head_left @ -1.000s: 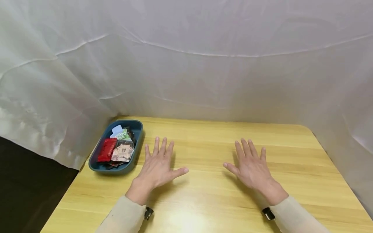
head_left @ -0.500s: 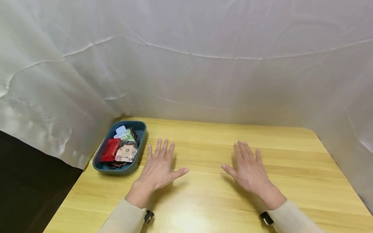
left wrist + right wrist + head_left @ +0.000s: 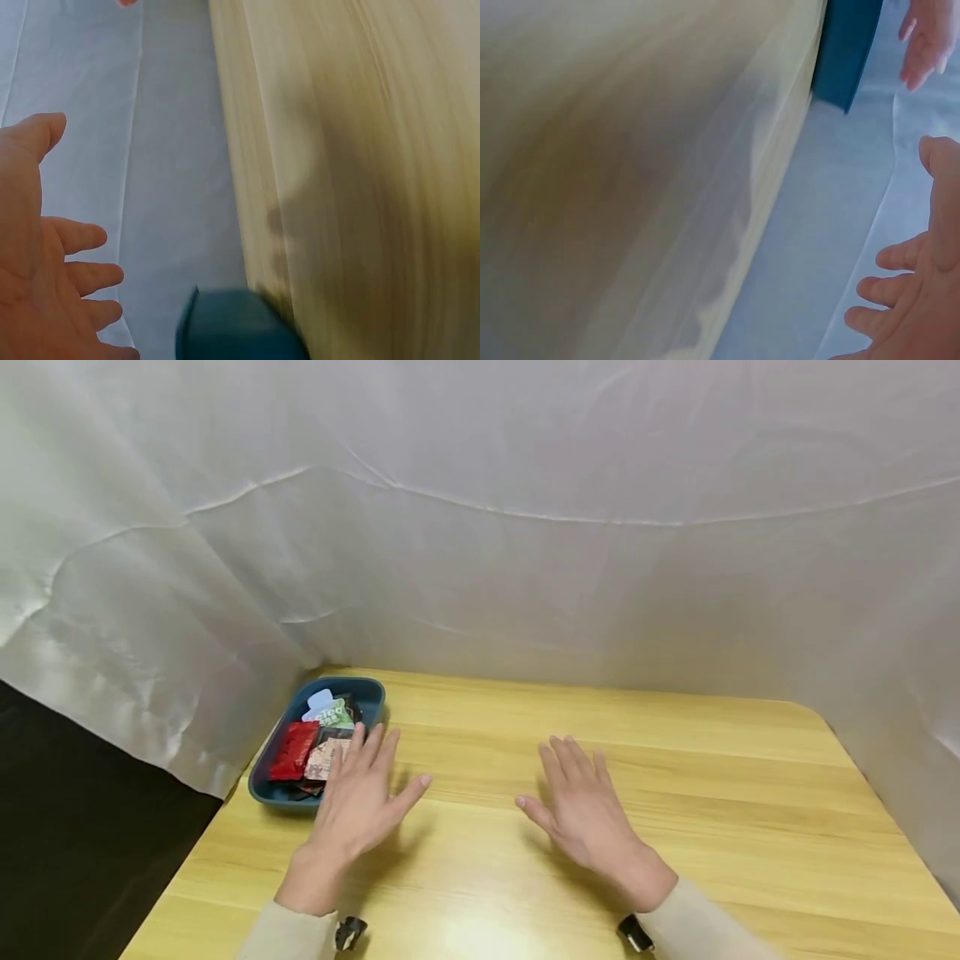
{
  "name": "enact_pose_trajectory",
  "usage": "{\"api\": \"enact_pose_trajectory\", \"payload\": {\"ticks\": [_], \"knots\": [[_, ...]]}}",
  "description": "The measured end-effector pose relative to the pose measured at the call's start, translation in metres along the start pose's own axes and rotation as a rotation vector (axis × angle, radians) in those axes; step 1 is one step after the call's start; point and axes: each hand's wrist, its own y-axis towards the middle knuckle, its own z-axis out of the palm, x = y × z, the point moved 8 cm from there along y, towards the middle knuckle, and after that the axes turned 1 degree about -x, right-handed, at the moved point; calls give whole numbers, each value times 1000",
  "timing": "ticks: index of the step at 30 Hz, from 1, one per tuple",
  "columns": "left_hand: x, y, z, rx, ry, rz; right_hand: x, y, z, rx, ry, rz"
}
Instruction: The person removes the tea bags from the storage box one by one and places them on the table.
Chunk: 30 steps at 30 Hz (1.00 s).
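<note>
A dark teal plastic bin (image 3: 258, 791) stands at the table's left end, holding several small sachets. Among them are a shiny red packet (image 3: 294, 750), a pink patterned packet (image 3: 321, 760) and a green-and-white one marked with "Tea" lettering (image 3: 330, 713). My left hand (image 3: 358, 803) hovers palm down with fingers straight, overlapping the bin's right front side in the head view. Fingers extended, my right hand (image 3: 588, 817) is held over the middle of the table, holding nothing. The left wrist view shows the bin's teal wall (image 3: 236, 326) beyond the fingers.
The wooden table (image 3: 675, 760) carries the bin near its back left corner. Pale satin-like curtains (image 3: 525, 577) hang behind it and along both sides. A dark area (image 3: 82, 843) lies past the left table edge.
Both hands have moved left; the left one now overlaps the bin in the head view. The scene shifts slightly right and down as the head turns.
</note>
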Motion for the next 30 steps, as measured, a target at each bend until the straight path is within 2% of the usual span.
{"api": "enact_pose_trajectory", "payload": {"ticks": [7, 11, 14, 17, 21, 30], "knots": [[44, -5, -18, -26, 13, -98, 30, 9, 8, 17, 63, -29], [67, -7, -31, -62, 26, -122, 42, 11, 14, 42, 104, -51], [82, -6, -36, -70, 32, -137, 50, 13, 18, 45, 129, -70], [94, -4, -36, -57, 36, -155, 57, 15, 23, 50, 164, -73], [109, -1, -33, -28, 38, -185, 60, 14, 31, 99, 251, -42], [140, 10, -23, 73, 12, -248, 53, 12, 43, 173, 359, 37]]}}
